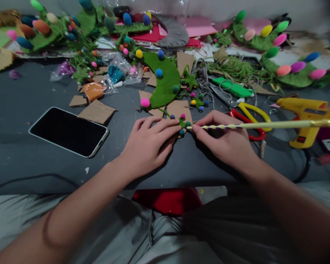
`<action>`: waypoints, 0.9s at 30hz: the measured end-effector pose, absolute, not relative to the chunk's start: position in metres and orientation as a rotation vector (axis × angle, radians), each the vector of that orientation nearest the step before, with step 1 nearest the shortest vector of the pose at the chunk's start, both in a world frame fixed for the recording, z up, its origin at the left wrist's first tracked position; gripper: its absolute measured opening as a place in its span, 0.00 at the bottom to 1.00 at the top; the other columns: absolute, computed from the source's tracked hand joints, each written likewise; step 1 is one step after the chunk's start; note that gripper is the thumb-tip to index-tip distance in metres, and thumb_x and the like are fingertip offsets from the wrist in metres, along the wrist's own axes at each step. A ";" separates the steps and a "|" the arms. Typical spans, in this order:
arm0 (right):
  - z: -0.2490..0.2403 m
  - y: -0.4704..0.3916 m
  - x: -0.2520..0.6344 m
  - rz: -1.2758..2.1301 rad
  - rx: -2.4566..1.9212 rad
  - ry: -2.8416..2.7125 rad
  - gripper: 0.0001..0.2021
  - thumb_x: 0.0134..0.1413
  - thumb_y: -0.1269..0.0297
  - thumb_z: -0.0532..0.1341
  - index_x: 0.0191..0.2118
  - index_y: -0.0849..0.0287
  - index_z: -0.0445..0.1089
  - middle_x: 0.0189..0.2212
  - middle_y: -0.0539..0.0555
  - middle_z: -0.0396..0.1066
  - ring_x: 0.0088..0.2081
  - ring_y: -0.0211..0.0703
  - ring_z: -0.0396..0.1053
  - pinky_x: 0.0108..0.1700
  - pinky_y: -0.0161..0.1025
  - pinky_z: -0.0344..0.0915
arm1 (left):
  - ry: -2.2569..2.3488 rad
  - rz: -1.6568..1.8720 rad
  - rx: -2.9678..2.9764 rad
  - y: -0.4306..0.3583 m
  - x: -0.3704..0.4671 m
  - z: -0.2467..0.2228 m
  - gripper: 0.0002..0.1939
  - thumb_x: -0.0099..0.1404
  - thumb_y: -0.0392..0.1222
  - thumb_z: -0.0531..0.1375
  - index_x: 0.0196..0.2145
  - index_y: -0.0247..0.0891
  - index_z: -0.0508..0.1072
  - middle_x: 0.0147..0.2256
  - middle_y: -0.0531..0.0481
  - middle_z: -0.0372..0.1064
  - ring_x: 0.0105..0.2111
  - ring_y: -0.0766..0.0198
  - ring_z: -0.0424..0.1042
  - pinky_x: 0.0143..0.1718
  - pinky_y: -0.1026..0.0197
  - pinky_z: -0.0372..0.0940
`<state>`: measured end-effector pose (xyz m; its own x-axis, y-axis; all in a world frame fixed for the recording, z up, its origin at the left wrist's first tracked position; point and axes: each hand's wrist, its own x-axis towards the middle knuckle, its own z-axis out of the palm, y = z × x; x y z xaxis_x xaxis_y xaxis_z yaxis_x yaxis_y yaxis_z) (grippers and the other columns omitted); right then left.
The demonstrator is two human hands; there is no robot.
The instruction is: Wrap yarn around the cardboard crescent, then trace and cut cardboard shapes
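Observation:
My left hand (150,143) is closed at the edge of a small green star (182,123), its fingertips on the star's left side. The star carries little coloured balls and lies on a piece of brown cardboard. A pale paintbrush (253,125) with purple marks is pinched between the thumb and fingers of my right hand (228,141). Its thin end touches or nearly touches the star, while the gold-coloured part points off to the right. Just beyond, a green crescent (169,77) bears several coloured balls. Another small green star (199,102) with balls lies to its right.
A phone (68,132) lies at left beside cardboard pieces (97,112). Red-and-yellow-handled scissors (253,115), a green comb (232,87) and a yellow glue gun (305,117) are at right. Clay packets (94,90), green yarn (233,69) and more decorated crescents (294,75) fill the back.

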<state>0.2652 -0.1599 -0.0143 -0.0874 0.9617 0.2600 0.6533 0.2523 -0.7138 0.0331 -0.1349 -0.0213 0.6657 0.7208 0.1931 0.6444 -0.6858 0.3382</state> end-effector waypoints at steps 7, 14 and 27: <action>-0.023 -0.172 0.260 0.594 -1.526 -1.760 0.05 0.61 0.61 0.67 0.34 0.52 0.75 0.35 0.50 0.80 0.37 0.46 0.76 0.40 0.43 0.69 | 1.101 0.466 2.643 -0.134 0.033 -0.022 0.19 0.76 0.43 0.54 0.62 0.46 0.72 0.65 0.53 0.68 0.61 0.51 0.65 0.58 0.45 0.56; -0.021 -0.174 0.258 0.685 -1.528 -1.704 0.05 0.62 0.60 0.67 0.35 0.53 0.75 0.33 0.50 0.78 0.35 0.45 0.73 0.38 0.42 0.67 | 1.096 0.471 2.645 -0.135 0.033 -0.022 0.19 0.76 0.42 0.54 0.61 0.46 0.72 0.64 0.54 0.69 0.61 0.51 0.65 0.58 0.45 0.56; -0.022 -0.176 0.256 0.720 -1.546 -1.632 0.06 0.61 0.60 0.67 0.34 0.54 0.75 0.31 0.50 0.76 0.33 0.43 0.71 0.37 0.41 0.66 | 1.099 0.466 2.640 -0.134 0.033 -0.023 0.19 0.76 0.42 0.54 0.61 0.46 0.72 0.65 0.51 0.69 0.61 0.50 0.65 0.57 0.45 0.57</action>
